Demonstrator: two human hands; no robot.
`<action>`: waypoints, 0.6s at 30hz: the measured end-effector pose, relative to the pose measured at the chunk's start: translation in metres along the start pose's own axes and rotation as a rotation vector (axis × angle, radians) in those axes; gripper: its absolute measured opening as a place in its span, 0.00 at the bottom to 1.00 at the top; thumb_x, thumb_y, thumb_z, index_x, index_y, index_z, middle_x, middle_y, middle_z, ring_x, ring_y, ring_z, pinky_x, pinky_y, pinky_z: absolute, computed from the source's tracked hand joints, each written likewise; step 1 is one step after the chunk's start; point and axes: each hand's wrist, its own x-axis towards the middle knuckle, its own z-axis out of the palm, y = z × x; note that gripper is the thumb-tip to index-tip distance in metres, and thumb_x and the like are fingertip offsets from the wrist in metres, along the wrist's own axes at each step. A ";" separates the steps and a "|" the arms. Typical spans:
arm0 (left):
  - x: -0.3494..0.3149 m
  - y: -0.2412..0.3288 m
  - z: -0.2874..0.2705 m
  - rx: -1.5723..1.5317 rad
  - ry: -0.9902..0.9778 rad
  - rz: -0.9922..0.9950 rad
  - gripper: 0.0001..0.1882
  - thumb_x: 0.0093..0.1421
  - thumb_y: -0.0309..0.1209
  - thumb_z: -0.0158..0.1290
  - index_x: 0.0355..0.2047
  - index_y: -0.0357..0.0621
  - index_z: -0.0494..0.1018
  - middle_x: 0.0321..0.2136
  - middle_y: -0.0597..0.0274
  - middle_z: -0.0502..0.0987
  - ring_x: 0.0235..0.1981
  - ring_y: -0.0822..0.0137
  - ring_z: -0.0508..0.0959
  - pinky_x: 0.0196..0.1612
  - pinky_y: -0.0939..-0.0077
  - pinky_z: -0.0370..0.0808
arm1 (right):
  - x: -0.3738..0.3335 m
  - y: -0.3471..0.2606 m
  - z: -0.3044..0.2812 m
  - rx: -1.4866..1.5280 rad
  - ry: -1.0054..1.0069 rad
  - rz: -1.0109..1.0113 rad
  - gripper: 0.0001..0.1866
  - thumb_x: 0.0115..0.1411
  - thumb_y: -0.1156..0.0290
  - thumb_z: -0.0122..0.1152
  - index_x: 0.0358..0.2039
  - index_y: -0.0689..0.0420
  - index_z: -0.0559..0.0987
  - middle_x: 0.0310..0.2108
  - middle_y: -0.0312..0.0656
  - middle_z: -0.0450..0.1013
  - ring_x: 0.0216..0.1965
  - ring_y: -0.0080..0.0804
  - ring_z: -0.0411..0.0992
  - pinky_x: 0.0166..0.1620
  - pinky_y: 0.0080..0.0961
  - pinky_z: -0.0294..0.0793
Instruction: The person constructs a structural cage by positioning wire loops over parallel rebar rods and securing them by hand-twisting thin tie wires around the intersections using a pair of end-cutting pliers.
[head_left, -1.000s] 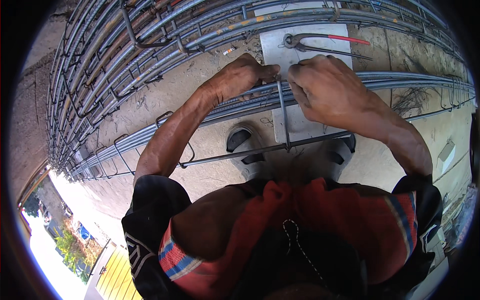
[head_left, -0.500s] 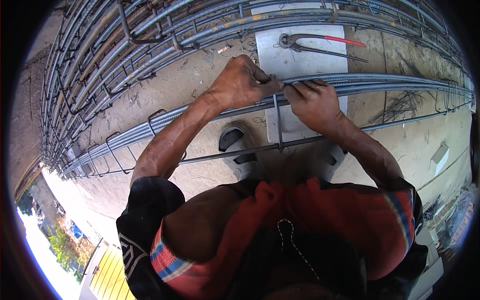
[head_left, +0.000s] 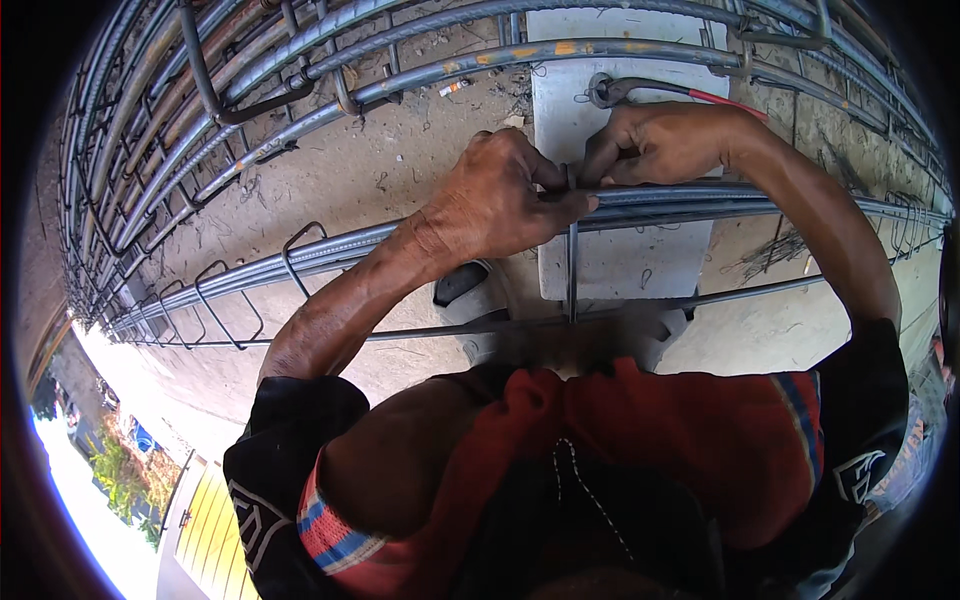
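Observation:
A bundle of long steel rebars [head_left: 350, 243] crosses in front of me, with a bent-wire stirrup [head_left: 572, 270] standing around it at the middle. My left hand [head_left: 500, 195] is closed at the stirrup's upper corner, its thumb lying over the bars and its fingers against the stirrup. Just right of that corner, my right hand [head_left: 665, 145] pinches from the far side of the bundle. Whatever sits between its fingertips is too small to make out. Pincers with a red grip [head_left: 603, 91] lie beyond, partly covered by my right hand and forearm.
A large rebar cage [head_left: 440, 70] spans the far side and left. Beneath the bundle lies a white board [head_left: 625, 265]. More stirrups [head_left: 300, 250] hang along the bars at left and right. Loose tie wires [head_left: 775, 252] litter the concrete floor. My shoes [head_left: 480, 300] stand near the lower bar.
My right hand has moved from the near side of the bundle up over to its far side, now partly covering the pincers. My left hand stays at the stirrup corner. The view has shifted slightly.

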 end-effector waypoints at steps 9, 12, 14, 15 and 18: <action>0.002 0.002 -0.002 -0.037 -0.027 -0.045 0.16 0.51 0.37 0.59 0.19 0.35 0.78 0.09 0.57 0.71 0.12 0.73 0.67 0.18 0.72 0.63 | 0.011 0.006 0.005 -0.252 0.024 -0.084 0.12 0.54 0.69 0.54 0.37 0.61 0.78 0.29 0.44 0.76 0.30 0.34 0.73 0.38 0.30 0.70; 0.004 0.005 -0.005 -0.054 -0.038 -0.080 0.17 0.51 0.38 0.59 0.19 0.34 0.77 0.09 0.57 0.70 0.12 0.73 0.66 0.18 0.72 0.63 | -0.001 -0.004 0.019 -0.578 0.347 -0.133 0.10 0.53 0.69 0.56 0.35 0.59 0.77 0.28 0.45 0.74 0.30 0.41 0.72 0.38 0.36 0.69; 0.006 0.007 -0.008 -0.061 -0.077 -0.122 0.17 0.51 0.38 0.59 0.18 0.33 0.77 0.09 0.57 0.71 0.12 0.74 0.66 0.18 0.72 0.63 | -0.009 -0.017 0.024 -0.737 0.456 -0.034 0.10 0.52 0.69 0.59 0.34 0.58 0.76 0.28 0.43 0.72 0.29 0.43 0.70 0.39 0.39 0.68; 0.007 0.008 -0.010 -0.033 -0.104 -0.133 0.17 0.51 0.38 0.59 0.19 0.33 0.77 0.09 0.57 0.71 0.12 0.73 0.66 0.18 0.72 0.64 | -0.013 -0.024 0.026 -0.794 0.516 -0.012 0.08 0.52 0.71 0.55 0.32 0.60 0.75 0.25 0.48 0.71 0.31 0.46 0.71 0.40 0.40 0.69; 0.007 0.003 -0.014 -0.043 -0.140 -0.141 0.17 0.51 0.37 0.58 0.20 0.31 0.77 0.10 0.56 0.71 0.13 0.71 0.68 0.20 0.71 0.65 | -0.021 -0.052 0.040 -0.765 0.625 0.093 0.07 0.52 0.73 0.52 0.28 0.63 0.75 0.24 0.52 0.71 0.31 0.49 0.72 0.40 0.41 0.69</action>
